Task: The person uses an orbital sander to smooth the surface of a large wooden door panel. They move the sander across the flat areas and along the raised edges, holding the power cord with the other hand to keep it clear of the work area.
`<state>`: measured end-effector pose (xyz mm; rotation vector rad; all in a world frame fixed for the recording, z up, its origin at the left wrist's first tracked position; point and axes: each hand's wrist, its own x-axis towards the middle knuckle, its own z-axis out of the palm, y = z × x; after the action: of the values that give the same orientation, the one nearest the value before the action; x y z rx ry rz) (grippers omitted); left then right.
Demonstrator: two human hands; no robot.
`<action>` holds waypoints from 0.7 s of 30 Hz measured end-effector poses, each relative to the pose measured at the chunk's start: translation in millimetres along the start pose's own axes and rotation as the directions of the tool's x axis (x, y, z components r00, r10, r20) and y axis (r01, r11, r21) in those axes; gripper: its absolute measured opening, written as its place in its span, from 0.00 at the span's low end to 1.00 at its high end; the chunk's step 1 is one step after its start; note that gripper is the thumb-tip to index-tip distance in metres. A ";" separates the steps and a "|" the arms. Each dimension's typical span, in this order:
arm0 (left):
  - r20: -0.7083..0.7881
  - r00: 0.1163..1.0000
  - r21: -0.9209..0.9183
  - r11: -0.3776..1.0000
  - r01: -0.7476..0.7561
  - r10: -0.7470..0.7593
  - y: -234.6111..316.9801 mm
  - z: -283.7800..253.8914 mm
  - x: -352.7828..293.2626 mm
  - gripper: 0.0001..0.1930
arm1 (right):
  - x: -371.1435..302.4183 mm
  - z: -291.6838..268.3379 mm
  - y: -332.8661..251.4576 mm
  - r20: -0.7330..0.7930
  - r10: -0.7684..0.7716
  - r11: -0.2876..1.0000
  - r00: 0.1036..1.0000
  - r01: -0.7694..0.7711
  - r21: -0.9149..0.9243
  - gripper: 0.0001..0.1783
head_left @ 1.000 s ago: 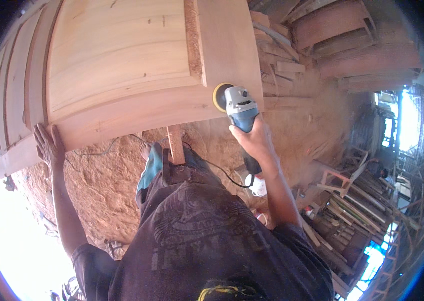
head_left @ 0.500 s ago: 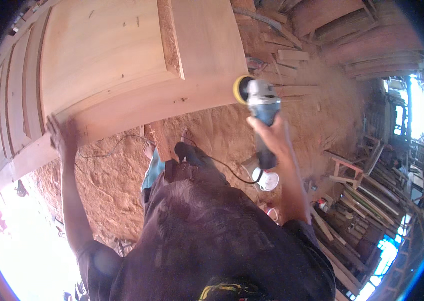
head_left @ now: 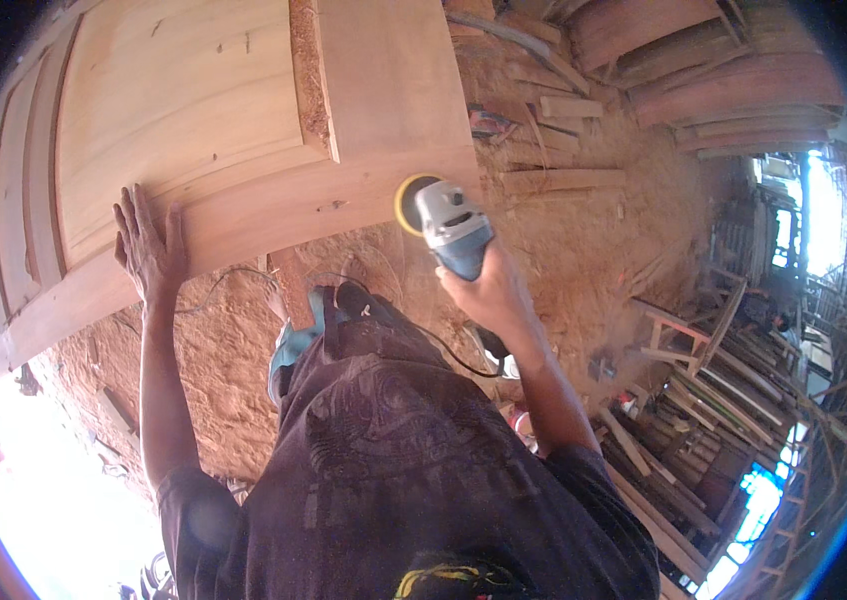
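A large panelled wooden door [head_left: 243,225] lies flat in front of me, with raised frames around its recessed panels. Sawdust fills the groove beside one panel. My left hand [head_left: 151,240] rests on the near edge of the door, palm down with the fingers spread. In my right hand [head_left: 491,295] is an angle grinder [head_left: 455,228] with a blue and silver body, gripped around its housing. Its round yellow-rimmed disc [head_left: 415,204] is at the near right corner of the door; whether it touches the wood I cannot tell. A black cord [head_left: 453,352] trails from the tool past my body.
Sandy ground covered with dust [head_left: 583,240] lies below and to the right. Loose boards [head_left: 563,180] are scattered beyond the door's right end. Stacked timber [head_left: 733,400] fills the right side, and large wooden panels [head_left: 743,85] lean at the far right. A white bucket [head_left: 511,366] stands partly behind my right forearm.
My right hand has brought the grinder leftward, from beyond the door's right end to its near corner. My left hand has slid further onto the door, fingers now flat and spread.
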<state>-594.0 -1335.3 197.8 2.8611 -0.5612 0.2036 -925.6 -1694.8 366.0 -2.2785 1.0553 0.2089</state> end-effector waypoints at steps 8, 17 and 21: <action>-0.009 1.000 0.024 1.000 -0.004 0.005 -17.9 10.2 1.0 0.43 | 22.0 -61.5 59.0 -0.170 0.090 0.993 0.981 -0.075 0.090 0.32; -0.031 0.999 0.002 0.999 0.044 -0.044 -2.8 4.1 5.2 0.44 | 10.9 -23.3 12.5 -0.059 -0.104 0.975 0.993 0.113 0.193 0.33; -0.036 0.998 -0.021 0.999 0.046 -0.047 -2.3 1.0 0.6 0.43 | 19.1 29.4 -70.6 0.152 -0.203 0.979 0.967 0.200 0.035 0.38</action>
<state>-592.5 -1333.7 196.5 2.8420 -0.4858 0.2410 -857.8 -1654.8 368.0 -2.2921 0.7378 0.2854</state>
